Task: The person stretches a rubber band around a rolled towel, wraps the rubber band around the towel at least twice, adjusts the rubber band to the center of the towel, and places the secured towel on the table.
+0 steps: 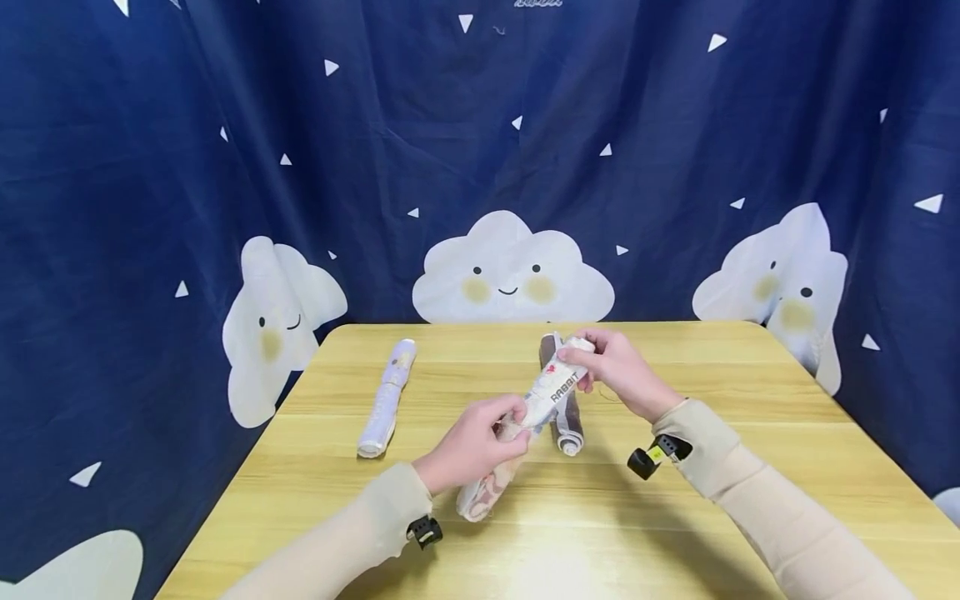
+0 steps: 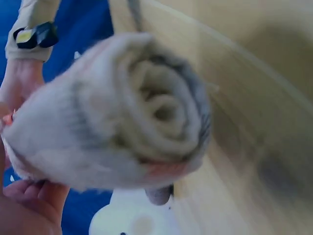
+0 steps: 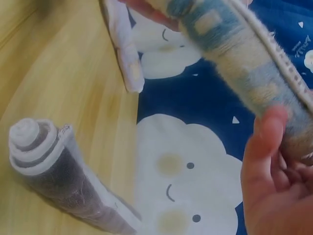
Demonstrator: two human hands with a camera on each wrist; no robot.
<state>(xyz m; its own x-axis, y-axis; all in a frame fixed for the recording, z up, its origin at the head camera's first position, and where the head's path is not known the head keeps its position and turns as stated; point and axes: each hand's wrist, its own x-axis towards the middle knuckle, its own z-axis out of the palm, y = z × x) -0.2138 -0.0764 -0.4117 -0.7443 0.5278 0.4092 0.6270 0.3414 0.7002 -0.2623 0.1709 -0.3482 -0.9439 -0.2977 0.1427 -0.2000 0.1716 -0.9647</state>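
Both hands grip a rolled-up towel (image 1: 546,397), printed with the word RABBIT and a red mark, held slantwise above the table. My left hand (image 1: 480,437) pinches it around the middle, thumb and fingers curled over it. My right hand (image 1: 618,371) holds its upper far end between thumb and fingers. Seen from the left wrist, the towel's near end (image 2: 161,112) shows a spiral of layers. In the right wrist view its side (image 3: 239,58) has fuzzy blue and cream patches.
A brown and white rolled towel (image 1: 567,425) lies on the table behind the held one, partly covered by it in the head view. Further left lies a lavender rolled towel (image 1: 387,398). The wooden table (image 1: 675,517) ends at a dark blue curtain (image 1: 480,125) with clouds.
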